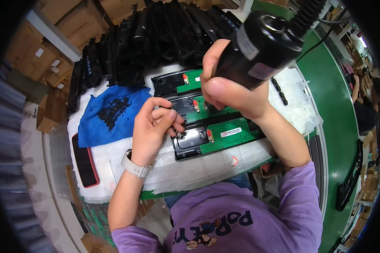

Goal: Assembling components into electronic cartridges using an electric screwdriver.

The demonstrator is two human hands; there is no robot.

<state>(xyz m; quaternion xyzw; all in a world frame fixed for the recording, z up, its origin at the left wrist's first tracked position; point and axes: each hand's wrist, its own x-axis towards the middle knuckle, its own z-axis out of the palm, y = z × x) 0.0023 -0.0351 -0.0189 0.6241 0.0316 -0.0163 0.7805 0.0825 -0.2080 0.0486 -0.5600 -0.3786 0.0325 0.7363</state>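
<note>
My right hand [226, 86] grips a black electric screwdriver [257, 46], held upright with its tip down on the middle of three black housings with green circuit boards [223, 135]. My left hand [154, 124] has its fingertips pinched together at the left end of the nearest housing [190, 141], apparently on a small screw, which is too small to make out. A white watch band circles my left wrist.
A blue cloth [109, 114] with a pile of small black screws [113, 110] lies left of the housings. A red-cased phone [85, 162] rests at the mat's left edge. Black housings [156, 38] are stacked behind. A green conveyor [337, 109] runs on the right, with another person [365, 109] beyond.
</note>
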